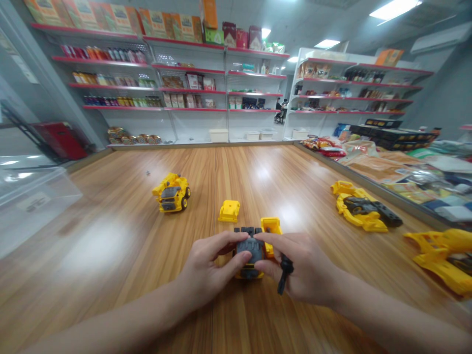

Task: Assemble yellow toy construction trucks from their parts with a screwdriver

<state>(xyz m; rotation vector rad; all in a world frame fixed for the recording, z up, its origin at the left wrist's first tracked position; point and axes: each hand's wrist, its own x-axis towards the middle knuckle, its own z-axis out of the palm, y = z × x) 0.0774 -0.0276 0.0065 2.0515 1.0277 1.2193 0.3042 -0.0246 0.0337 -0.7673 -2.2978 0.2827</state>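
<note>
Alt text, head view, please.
Left hand and right hand hold a grey and yellow toy vehicle at a wooden table; the right also holds a black object. A yellow toy truck stands farther left, a yellow part lies beyond the hands, yellow and black toy pieces right, shelves behind.

Right of the toy vehicle (254, 246), access is obstructed by the yellow tray (271, 226); clearance is provided between yellow cover (229, 211) and truck (172, 195)

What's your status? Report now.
Left hand and right hand on grey toy. Right also holds black tool. Yellow piece partly hidden behind right hand.
</note>
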